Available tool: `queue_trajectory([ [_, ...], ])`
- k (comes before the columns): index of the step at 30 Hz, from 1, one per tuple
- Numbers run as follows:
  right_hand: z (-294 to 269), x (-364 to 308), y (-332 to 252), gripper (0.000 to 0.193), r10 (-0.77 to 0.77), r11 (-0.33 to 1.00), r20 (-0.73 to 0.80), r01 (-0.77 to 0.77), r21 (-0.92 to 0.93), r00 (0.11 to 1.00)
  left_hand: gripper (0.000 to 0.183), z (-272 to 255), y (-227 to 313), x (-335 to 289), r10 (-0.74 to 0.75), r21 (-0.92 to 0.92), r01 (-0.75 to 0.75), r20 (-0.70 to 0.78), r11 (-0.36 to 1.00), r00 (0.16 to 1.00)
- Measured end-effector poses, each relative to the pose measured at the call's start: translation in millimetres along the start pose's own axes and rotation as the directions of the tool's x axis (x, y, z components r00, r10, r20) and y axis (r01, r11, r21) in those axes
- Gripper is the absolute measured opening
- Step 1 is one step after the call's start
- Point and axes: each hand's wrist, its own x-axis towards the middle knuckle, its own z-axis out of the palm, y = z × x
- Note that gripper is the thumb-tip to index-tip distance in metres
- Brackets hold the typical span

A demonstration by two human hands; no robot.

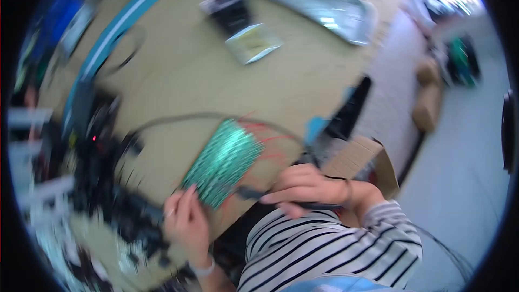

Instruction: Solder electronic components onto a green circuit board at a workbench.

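A green panel [224, 159], which looks like a circuit board with dense rows of small parts, lies at an angle on the bench in front of me. Thin red wires [270, 140] stick out along its far right edge. My left hand [186, 219] has its fingers closed at the panel's near left corner. To the right of the panel, my right hand [303, 186] is wrapped round a dark corded hand tool [250, 192]. The tool's front end points left, close to the panel's near right edge. Blur hides the exact kind of tool and whether it touches.
A grey cable [211, 114] arcs behind the panel from dark equipment [94, 113] with a red light at left. Farther back are a clear plastic tray [324, 5], a yellowish packet [254, 43] and a black item [230, 13]. An open cardboard box [357, 157] stands right.
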Motion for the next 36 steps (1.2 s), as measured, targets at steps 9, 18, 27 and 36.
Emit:
queue_trajectory([
  [9,-0.7,9.5,-7.8,0.020,0.059,0.998,0.098,-0.055,-0.041,0.993,0.031,-2.3,-7.2,-8.5,-0.115,-0.189,0.117,0.019,0.975,0.993],
  [18,5.7,8.2,-5.1,0.019,0.071,0.991,0.076,-0.062,-0.118,0.995,0.038,-3.3,-16.9,-22.2,-0.117,-0.207,0.105,-0.048,0.973,0.992],
  [27,8.4,5.6,-1.0,0.018,0.084,0.992,0.074,-0.076,-0.100,0.994,0.017,5.6,-12.6,2.0,0.042,-0.122,-0.055,-0.102,0.991,0.994],
  [36,8.7,8.3,-0.7,0.024,0.083,0.993,0.126,-0.071,-0.099,0.989,0.017,9.2,-6.7,2.4,0.053,-0.045,-0.055,-0.031,0.997,0.998],
])
